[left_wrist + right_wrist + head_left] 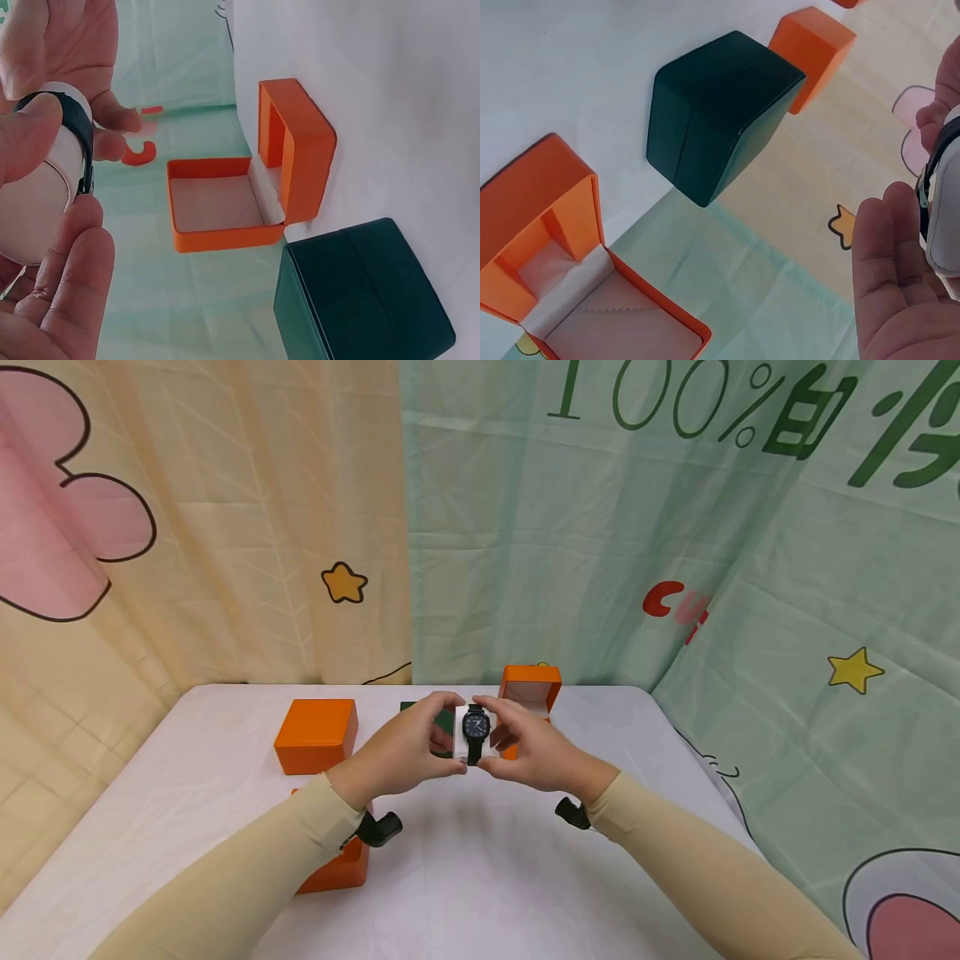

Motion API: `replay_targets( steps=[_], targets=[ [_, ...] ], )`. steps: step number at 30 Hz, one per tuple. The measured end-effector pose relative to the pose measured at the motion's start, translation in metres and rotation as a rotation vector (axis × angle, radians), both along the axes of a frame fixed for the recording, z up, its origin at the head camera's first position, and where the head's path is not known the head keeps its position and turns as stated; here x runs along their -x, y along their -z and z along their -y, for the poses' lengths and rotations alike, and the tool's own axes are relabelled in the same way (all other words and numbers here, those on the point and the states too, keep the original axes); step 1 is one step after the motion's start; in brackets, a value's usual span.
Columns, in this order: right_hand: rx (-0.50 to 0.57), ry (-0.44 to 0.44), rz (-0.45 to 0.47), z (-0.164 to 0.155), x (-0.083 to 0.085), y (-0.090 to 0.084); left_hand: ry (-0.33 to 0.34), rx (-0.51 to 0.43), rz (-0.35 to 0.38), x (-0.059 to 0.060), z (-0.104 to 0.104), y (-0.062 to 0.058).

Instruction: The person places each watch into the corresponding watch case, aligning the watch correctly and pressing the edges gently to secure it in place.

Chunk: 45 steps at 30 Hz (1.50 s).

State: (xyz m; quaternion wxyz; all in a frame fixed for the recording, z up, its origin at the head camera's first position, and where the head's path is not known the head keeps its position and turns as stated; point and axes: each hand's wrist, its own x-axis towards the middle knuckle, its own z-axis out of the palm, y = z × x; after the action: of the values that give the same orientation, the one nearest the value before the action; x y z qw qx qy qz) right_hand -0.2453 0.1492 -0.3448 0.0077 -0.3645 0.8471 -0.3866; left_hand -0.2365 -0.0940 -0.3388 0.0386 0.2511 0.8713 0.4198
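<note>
1. One black watch (476,727), strapped round a white cushion (462,742), is held up in the air above the middle of the white table (480,877); dial faces the wearer of the head camera; strap runs top to bottom, so the long axis stands roughly upright.
2. Left hand (408,747) pinches the cushion from its left side, thumb and fingers curled round it; in the left wrist view a fingertip (30,139) lies over the black strap (79,135) where it wraps the pale cushion (49,195).
3. Right hand (525,747) grips from the right side, fingers (498,706) curled over the top edge and thumb beneath; both hands are grasping the same piece, neither is slack; the two look about equally close to it.
4. The relation that matters: the open orange box (531,689) stands on the table just behind and slightly right of the held watch, nearer the right hand; its lid is raised and the pale lining (217,202) is bare; the watch is above and in front of it, not touching.
5. A dark green box (712,112), shut, sits just left of the open one, behind the left hand.
6. Farther left, a closed orange box (317,735); another orange box (337,868) near the front edge, half hidden under the left sleeve (247,877).
7. Behind everything, hung printed cloth: cream backdrop (225,527) at left, green backdrop (600,527) at right.
</note>
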Motion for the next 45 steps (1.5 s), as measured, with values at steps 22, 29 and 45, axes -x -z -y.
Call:
replay_targets(
  steps=[22, 29, 45],
  targets=[
    [0.164, -0.006, -0.032, 0.006, -0.0034, 0.0057, 0.063, -0.074, 0.068, 0.0039, 0.0042, 0.0038],
    [0.14, 0.004, -0.025, 0.0058, -0.0041, 0.0057, 0.061, -0.084, 0.08, 0.0051, 0.0042, 0.0051],
    [0.17, 0.036, 0.049, 0.0043, -0.0011, 0.0079, 0.026, -0.095, 0.082, 0.0057, 0.001, 0.0084]
  ],
)
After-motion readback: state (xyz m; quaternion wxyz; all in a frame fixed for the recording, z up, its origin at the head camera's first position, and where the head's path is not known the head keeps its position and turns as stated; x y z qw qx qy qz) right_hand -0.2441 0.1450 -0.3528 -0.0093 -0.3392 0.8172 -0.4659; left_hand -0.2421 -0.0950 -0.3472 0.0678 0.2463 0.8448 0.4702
